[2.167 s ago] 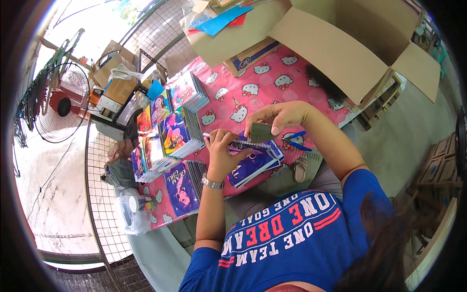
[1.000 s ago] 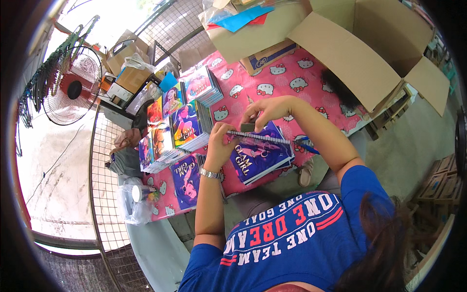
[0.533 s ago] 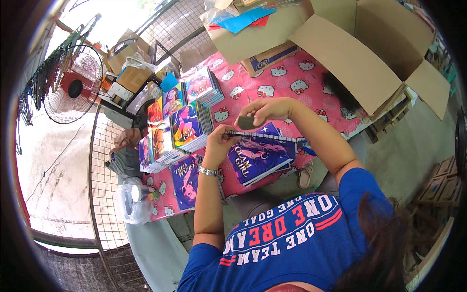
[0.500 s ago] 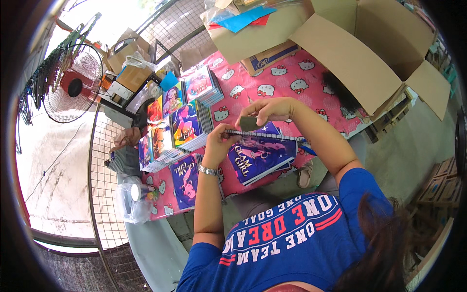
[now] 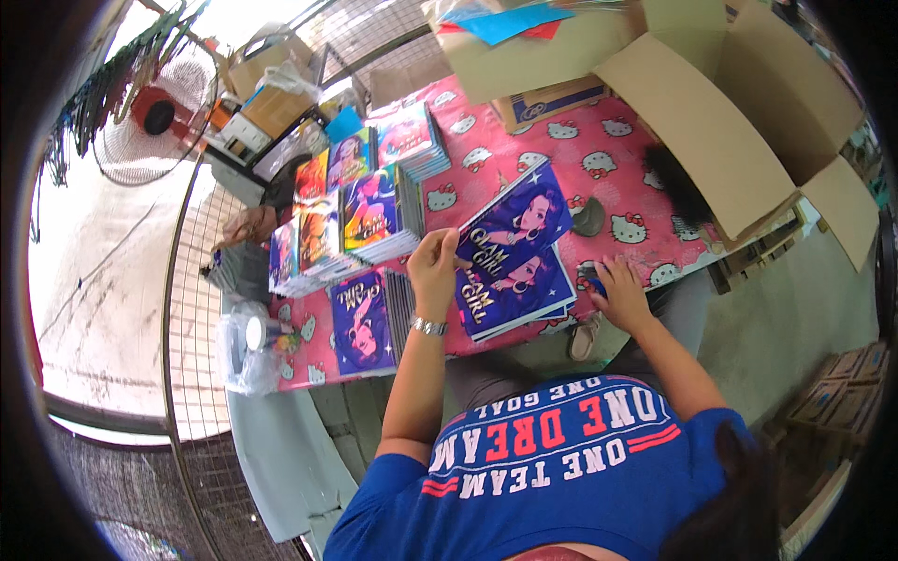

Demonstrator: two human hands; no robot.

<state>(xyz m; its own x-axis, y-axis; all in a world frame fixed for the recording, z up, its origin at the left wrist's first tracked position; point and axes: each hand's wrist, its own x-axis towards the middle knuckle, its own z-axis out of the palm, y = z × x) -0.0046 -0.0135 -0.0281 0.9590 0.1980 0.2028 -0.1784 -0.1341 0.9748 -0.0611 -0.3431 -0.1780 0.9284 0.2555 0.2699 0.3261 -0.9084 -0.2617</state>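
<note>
A spiral notebook with a purple cover is tilted, its lower left corner pinched by my left hand. Beneath it lies a small stack of matching notebooks at the table's near edge. My right hand rests just right of that stack, its fingers bent around a small blue-handled tool, mostly hidden. A dark olive, rounded piece sits on the tablecloth beside the raised notebook. Left of my left wrist stands another pile of purple notebooks.
Several stacks of colourful notebooks fill the table's left side. Pink patterned cloth covers the table. A large open carton stands at the right, another box behind. A cup in clear plastic sits at the left corner; a fan stands beyond.
My right hand has put down the dark olive piece and moved right and nearer, to the blue-handled tool. The notebook in my left hand has swung up, its cover now showing.
</note>
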